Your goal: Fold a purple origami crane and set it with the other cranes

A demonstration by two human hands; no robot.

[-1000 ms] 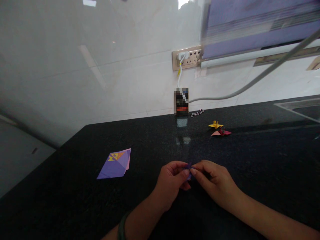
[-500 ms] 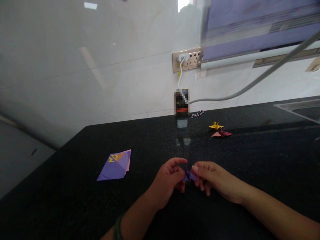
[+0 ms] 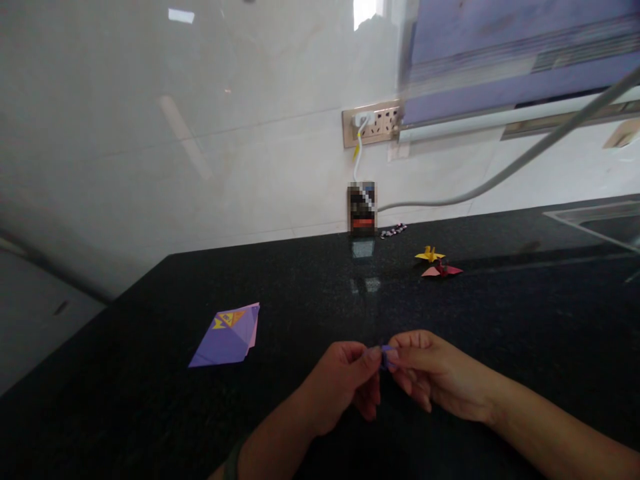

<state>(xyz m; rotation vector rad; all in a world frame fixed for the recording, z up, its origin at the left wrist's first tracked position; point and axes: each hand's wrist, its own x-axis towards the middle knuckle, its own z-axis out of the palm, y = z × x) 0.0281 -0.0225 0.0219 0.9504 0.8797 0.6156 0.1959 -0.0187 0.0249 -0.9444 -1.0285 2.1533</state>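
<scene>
A small purple folded paper piece (image 3: 384,354) is pinched between both hands just above the black stone counter (image 3: 150,413). My left hand (image 3: 345,383) grips its left side with thumb and forefinger closed. My right hand (image 3: 437,373) grips its right side, fingers curled under. Most of the paper is hidden by the fingertips.
A purple folded paper sheet (image 3: 227,327) with a yellow patterned corner lies to the left. A yellow paper crane (image 3: 429,254) and a red paper crane (image 3: 442,270) sit further back right. A small dark device (image 3: 362,208) on a white cable leans against the tiled wall under a socket strip (image 3: 373,123).
Both hands have moved slightly nearer and lower with the purple paper piece, and they have closed more tightly round it, so less of it shows.
</scene>
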